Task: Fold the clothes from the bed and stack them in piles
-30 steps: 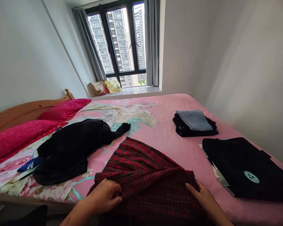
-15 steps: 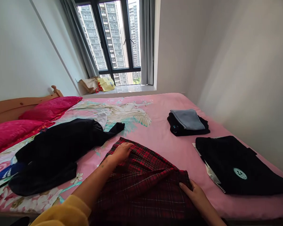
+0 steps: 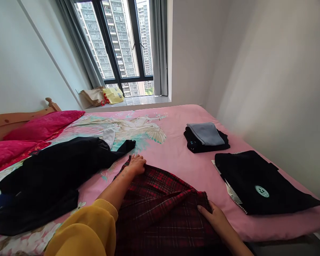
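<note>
A dark red plaid garment [image 3: 162,202] lies spread and creased at the near edge of the bed, its lower part falling toward me. My left hand [image 3: 137,164] is at the garment's far left corner, fingers curled over the edge. At the near right edge, my right hand [image 3: 212,215] grips the cloth with the thumb on top and the other fingers mostly hidden beneath. A wrinkle runs diagonally across the fabric between both hands.
Left of the plaid cloth lies a heap of black clothing [image 3: 53,174]. To the right are a folded stack with a grey piece [image 3: 206,134] on top and a folded black garment [image 3: 256,185] with a round emblem. Pink pillows [image 3: 42,126] rest by the headboard [image 3: 18,120].
My left hand has moved outward from the cloth's upper surface to its far left corner and closed over the edge. The right hand keeps its hold. The view has turned slightly right.
</note>
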A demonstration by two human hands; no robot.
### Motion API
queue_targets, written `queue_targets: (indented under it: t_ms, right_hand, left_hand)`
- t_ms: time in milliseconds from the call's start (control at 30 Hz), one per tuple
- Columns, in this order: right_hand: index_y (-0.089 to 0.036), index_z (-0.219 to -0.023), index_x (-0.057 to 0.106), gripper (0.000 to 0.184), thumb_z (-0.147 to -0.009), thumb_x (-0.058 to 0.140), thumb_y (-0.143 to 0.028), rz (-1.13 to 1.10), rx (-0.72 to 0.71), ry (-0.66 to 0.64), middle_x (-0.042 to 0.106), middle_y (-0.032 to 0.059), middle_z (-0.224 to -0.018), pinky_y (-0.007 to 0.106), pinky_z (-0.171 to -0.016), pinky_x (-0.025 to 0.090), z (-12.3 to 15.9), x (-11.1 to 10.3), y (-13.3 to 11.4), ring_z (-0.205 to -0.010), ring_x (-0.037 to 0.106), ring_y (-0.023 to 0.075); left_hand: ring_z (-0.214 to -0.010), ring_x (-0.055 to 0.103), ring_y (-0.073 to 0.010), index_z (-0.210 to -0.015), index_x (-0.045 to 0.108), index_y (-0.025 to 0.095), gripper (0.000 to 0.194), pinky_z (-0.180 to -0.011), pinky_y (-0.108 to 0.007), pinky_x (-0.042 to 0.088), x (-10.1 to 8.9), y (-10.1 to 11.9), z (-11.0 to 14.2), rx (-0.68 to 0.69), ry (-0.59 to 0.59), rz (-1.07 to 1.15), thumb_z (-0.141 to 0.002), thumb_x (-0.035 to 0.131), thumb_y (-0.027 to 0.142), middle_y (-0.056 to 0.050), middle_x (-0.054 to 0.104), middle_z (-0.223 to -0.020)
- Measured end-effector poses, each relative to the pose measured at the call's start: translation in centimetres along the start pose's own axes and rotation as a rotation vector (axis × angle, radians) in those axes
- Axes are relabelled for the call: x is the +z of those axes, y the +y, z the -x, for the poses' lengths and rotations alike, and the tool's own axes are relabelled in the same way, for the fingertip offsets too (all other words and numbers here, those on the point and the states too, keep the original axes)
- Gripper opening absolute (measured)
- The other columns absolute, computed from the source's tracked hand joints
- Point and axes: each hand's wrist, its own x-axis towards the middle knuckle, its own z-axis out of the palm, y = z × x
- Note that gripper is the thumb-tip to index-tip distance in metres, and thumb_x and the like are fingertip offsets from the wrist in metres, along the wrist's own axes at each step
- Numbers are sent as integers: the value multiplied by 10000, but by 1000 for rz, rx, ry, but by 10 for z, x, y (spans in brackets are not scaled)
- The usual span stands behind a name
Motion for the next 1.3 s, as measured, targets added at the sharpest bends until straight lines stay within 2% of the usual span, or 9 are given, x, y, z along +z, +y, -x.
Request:
queue_targets:
  t_ms: [233,433,567,667,833,967,1067,1200,1300]
  right_hand:
    - [-173,-1077,602,475,-759,579,-525,25,5,-21,679,85,-1093,341,-870,513,0,-1,3,-1010,638,256]
    - [-174,-1070,597,480,-745,599,-526,30,34,-23,681,92,-1082,335,-879,511,-1,-2,7,-1008,640,256]
    - [-184,-1072,593,474,-741,606,-523,-11,47,-49,675,89,-1101,332,-856,526,4,-1,4,-1001,644,254]
    - [-186,-1047,604,461,-734,613,-526,-11,46,-56,683,86,-1084,327,-841,534,8,-2,0,-997,646,257]
    - [-195,-1018,601,437,-742,608,-534,21,49,-44,695,79,-1044,329,-827,540,8,-3,2,-977,654,260]
    - [-210,-1038,592,436,-754,601,-541,10,53,-54,687,70,-1077,316,-825,543,6,-3,8,-980,654,252]
    - [-214,-1031,600,433,-751,599,-544,31,49,-49,684,71,-1087,310,-815,546,7,-4,10,-983,653,254]
    - [-202,-1035,617,457,-745,593,-555,58,53,-48,691,80,-1068,326,-797,553,6,-5,12,-966,660,261]
    - [-193,-1035,610,469,-737,604,-555,50,61,-51,689,86,-1069,330,-819,545,5,-5,14,-980,655,259]
  left_hand:
    - [-978,524,-233,-840,602,223,204,-1120,-529,65,-33,-7,61,156,135,-41,-701,490,125,-30,612,-816]
    - [-862,555,-195,-779,634,223,270,-1002,-422,326,4,-21,141,236,108,34,-706,459,31,-21,622,-789]
    - [-809,590,-161,-862,686,249,257,-761,-281,452,27,-33,168,185,93,89,-795,488,100,-16,655,-864]
    - [-865,609,-166,-946,694,273,219,-795,-293,461,27,-35,179,135,134,118,-853,508,204,-16,662,-929]
    - [-1131,508,-255,-1117,606,192,293,-977,-435,382,15,2,211,27,308,137,-900,475,341,-110,579,-1182]
    - [-996,545,-235,-971,593,201,198,-913,-414,406,20,56,250,118,430,201,-834,576,344,-78,611,-1033]
    - [-1025,544,-251,-995,591,215,214,-944,-441,373,34,78,271,98,466,194,-788,606,267,-72,621,-1061]
    - [-1139,510,-264,-1088,589,225,404,-1031,-477,285,43,67,284,-55,495,125,-716,532,78,-70,612,-1172]
    - [-1123,528,-257,-987,634,247,345,-1045,-490,251,34,44,288,-123,499,90,-721,515,61,-38,656,-1094]
